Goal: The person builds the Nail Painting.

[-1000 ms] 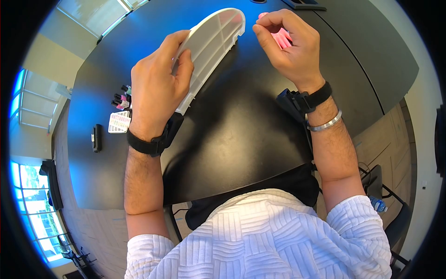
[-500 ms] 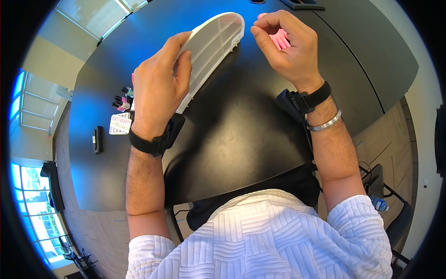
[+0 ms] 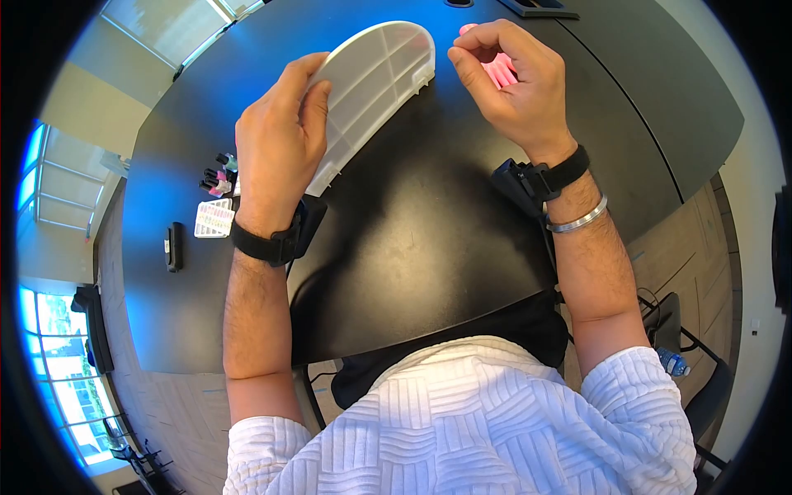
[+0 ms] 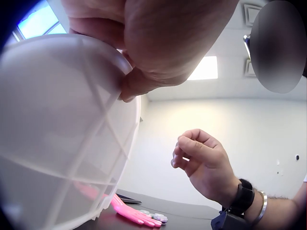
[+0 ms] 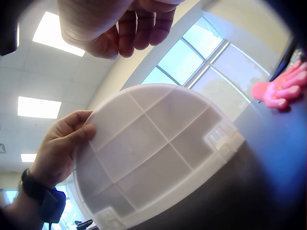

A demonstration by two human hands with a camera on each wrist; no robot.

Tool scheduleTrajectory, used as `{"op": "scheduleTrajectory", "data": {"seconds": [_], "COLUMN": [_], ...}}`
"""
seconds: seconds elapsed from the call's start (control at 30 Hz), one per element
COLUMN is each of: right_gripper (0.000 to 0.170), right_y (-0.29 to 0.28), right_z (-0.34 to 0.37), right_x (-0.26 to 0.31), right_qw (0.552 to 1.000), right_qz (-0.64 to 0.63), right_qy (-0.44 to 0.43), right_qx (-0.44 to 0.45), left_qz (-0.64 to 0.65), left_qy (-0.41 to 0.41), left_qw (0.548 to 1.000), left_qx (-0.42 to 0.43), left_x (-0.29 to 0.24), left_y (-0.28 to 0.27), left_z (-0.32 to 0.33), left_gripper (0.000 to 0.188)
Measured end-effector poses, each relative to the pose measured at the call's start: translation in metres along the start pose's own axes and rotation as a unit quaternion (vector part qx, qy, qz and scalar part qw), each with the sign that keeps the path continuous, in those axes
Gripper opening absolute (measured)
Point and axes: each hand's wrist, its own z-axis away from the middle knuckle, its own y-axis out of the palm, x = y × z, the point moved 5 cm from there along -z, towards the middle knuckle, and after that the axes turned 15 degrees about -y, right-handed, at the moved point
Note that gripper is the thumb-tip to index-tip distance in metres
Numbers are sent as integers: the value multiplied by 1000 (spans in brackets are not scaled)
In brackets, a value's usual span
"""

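A translucent white tray-like panel (image 3: 375, 78) with a rounded edge and raised ribs is tilted up above the black table. My left hand (image 3: 276, 148) pinches its curved edge between thumb and fingers, also plain in the right wrist view, where the panel (image 5: 144, 148) shows small clips at its straight edge. To the right, my right hand (image 3: 528, 91) is raised away from the panel, fingers loosely curled with thumb near index finger. Nothing shows in its grasp (image 4: 208, 165). Behind it lies a pink hand-shaped object (image 3: 500, 71), its fingers visible in the left wrist view (image 4: 132, 212).
At the table's left are small bottles (image 3: 216, 181), a card with rows of small pieces (image 3: 214, 219) and a black case (image 3: 173, 247). A dark tray (image 3: 540, 8) lies at the far edge. A chair (image 3: 711, 400) stands at the right.
My left hand has tilted the panel so more of its ribbed face shows, and has shifted slightly left. My right hand has barely moved.
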Motion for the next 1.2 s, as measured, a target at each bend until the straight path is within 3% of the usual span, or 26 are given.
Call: {"op": "scheduleTrajectory", "data": {"seconds": [0.43, 0.7, 1.13, 1.2], "right_gripper": [10, 10, 8, 9], "right_y": [0, 2, 7, 7], "right_z": [0, 1, 2, 3], "right_x": [-1, -1, -1, -2], "right_qw": [1000, 999, 999, 998], "right_qz": [2, 6, -16, -19], "right_qy": [12, 44, 51, 62], "right_qx": [2, 6, 10, 15], "left_qz": [-9, -22, 24, 112], "left_qy": [-21, -55, -58, -109], "left_qw": [1000, 993, 986, 959], "left_qx": [-2, 103, 156, 237], "left_x": [10, 18, 10, 5], "left_y": [7, 16, 13, 16], "left_z": [-1, 1, 4, 9], "left_gripper": [29, 47, 61, 69]}}
